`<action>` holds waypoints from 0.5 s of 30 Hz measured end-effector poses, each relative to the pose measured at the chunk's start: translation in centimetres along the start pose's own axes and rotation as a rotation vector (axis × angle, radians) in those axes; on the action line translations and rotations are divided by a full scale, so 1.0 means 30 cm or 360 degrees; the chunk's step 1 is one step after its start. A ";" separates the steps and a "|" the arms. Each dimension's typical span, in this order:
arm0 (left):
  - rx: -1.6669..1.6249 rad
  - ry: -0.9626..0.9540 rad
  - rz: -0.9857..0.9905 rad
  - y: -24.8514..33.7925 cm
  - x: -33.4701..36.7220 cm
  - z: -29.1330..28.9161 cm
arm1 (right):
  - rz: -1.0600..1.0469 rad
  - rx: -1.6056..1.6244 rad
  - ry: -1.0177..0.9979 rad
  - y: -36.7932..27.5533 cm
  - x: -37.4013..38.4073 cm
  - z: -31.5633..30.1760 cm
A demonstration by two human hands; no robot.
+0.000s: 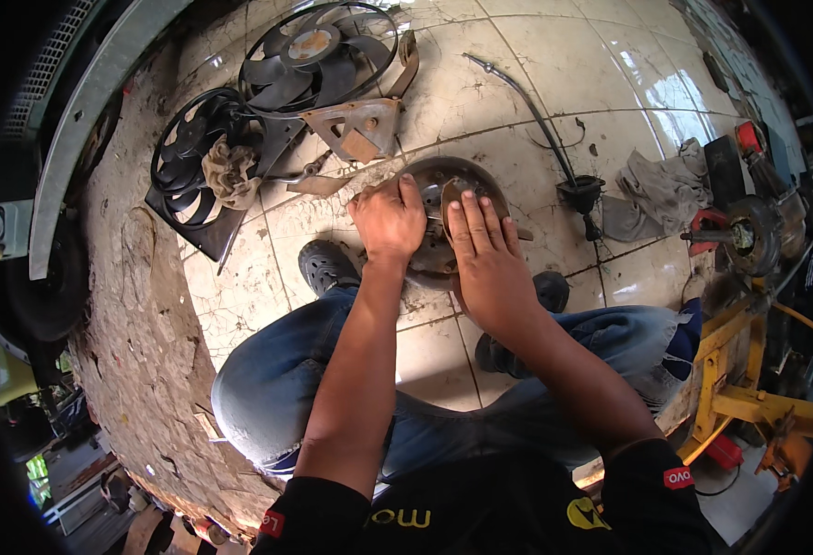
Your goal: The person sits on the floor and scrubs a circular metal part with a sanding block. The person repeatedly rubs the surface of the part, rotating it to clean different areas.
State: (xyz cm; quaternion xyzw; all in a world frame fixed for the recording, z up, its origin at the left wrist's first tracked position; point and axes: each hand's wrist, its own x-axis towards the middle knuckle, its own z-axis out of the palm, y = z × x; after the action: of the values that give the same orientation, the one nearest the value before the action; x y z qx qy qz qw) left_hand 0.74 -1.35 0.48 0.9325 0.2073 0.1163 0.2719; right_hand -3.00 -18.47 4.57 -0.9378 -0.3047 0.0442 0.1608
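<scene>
A: Looking down from the head view: left hand (388, 220) clamped over the brake drum assembly (436, 190) rim, right hand (486, 252) flat, fingers together, on the floor tiles (610, 65).

B: Best pressing evenly, steady.

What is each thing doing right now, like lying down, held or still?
Left hand: gripping the drum's rim, fingers curled.
Right hand: flat, palm down on the drum.
Drum: lying on the tiled floor, pressed under both hands.
Fans: lying flat, blades still.
Rag: crumpled on one fan.
Cable: lying loose on the floor.
Grey cloth: bunched on the floor.
</scene>
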 end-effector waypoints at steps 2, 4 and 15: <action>0.0008 -0.0030 -0.0049 -0.002 -0.010 0.006 | 0.0005 0.0101 -0.0030 0.022 0.024 -0.024; 0.0046 -0.0032 -0.0074 -0.005 -0.010 0.009 | 0.0027 0.0273 -0.0101 0.037 0.041 -0.050; -0.0026 -0.0016 -0.0048 -0.028 -0.003 0.012 | 0.0237 0.0907 0.0067 0.100 0.061 -0.255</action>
State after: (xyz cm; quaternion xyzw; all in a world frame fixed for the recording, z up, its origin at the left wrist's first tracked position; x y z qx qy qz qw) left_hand 0.52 -0.91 -0.28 0.9275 0.2192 0.1093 0.2824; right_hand 1.54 -21.80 10.82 -0.8753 -0.2069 0.1202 0.4202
